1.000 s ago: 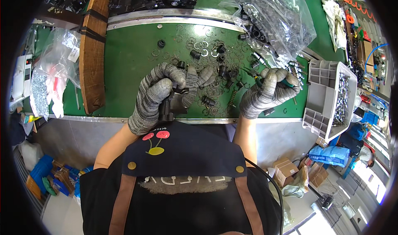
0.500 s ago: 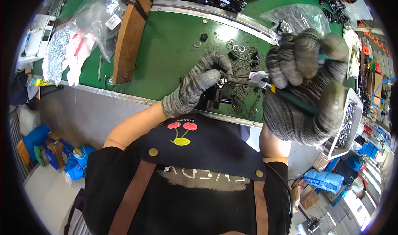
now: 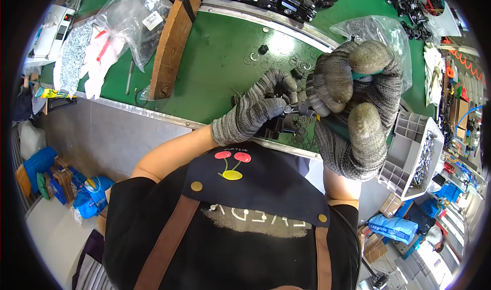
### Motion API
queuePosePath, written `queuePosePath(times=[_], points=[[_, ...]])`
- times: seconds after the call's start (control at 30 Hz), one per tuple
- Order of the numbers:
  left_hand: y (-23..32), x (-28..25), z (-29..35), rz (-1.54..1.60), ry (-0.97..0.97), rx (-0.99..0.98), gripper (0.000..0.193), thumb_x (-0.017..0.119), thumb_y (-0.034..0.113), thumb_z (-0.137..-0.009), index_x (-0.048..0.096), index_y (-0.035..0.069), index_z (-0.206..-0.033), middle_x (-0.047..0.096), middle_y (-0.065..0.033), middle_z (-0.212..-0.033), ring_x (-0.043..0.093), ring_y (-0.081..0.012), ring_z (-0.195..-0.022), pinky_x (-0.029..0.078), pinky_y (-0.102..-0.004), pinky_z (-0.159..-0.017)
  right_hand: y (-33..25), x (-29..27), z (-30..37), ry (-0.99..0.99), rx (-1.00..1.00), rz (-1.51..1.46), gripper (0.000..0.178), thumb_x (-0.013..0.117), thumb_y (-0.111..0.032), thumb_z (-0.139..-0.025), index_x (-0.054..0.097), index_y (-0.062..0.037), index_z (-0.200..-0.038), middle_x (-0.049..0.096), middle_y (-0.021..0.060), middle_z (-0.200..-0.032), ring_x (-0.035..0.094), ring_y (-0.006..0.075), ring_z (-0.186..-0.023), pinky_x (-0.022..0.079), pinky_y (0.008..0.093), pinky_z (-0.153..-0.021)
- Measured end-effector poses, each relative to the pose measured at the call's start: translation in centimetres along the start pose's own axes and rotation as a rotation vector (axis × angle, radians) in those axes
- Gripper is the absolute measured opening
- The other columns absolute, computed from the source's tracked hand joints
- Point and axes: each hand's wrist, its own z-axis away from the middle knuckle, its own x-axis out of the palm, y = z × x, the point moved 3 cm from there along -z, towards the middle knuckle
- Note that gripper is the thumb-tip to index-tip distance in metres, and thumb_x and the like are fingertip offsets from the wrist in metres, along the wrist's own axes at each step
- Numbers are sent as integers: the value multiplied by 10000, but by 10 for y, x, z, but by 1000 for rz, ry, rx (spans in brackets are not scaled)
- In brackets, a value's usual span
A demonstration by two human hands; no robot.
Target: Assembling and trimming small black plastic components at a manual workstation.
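Note:
My right hand (image 3: 353,118), in a grey knitted glove, is closed around green-handled pliers (image 3: 303,109). Their narrow tips point left and meet the small black part pinched in my left hand (image 3: 255,108), also gloved. Fingers hide most of that part, and whether a ring sits on the tips I cannot tell. Just below my left fingers a black block-like fixture (image 3: 274,130) stands at the bench's near edge. Thin metal retaining rings (image 3: 302,63) lie scattered on the green bench beyond and under my hands.
A wooden beam (image 3: 171,52) stands left on the green bench (image 3: 215,49), beside plastic bags (image 3: 135,26). Black metal parts (image 3: 281,1) are heaped behind a metal rail. A clear bag (image 3: 394,34) lies at back right, above a grey divided bin (image 3: 409,141) holding small parts.
My right hand has come left with the pliers, bringing their tips close against the part in my left hand. Its fingers look more tightly closed around the handles. The whole view has shifted slightly.

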Motion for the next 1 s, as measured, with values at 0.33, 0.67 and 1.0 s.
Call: queuePosePath(times=[0.33,0.67,1.0], points=[[1,3,2,4,-10,18,287,592,211,-922,516,64,-1157,559,-22,-1025,517,-91,-974,440,-262,-915,-3,5,7,66,-19,10,488,773,-339,-860,495,-66,-1154,477,36,-881,418,99,-703,367,237,-580],[2,-1,5,-125,-34,58,369,600,245,-957,500,54,-1256,571,-72,-1150,531,-148,-1086,434,-307,-984,3,3,7,21,-50,8,489,811,-292,-833,504,-69,-1141,486,15,-891,424,94,-694,361,234,-564],[-43,-21,19,-308,-63,-21,687,603,286,-987,273,12,-1523,406,-149,-1496,427,-234,-1358,346,-366,-1144,16,12,4,-103,-270,299,354,752,-127,-760,567,-14,-1039,545,19,-812,430,48,-544,362,218,-485]])
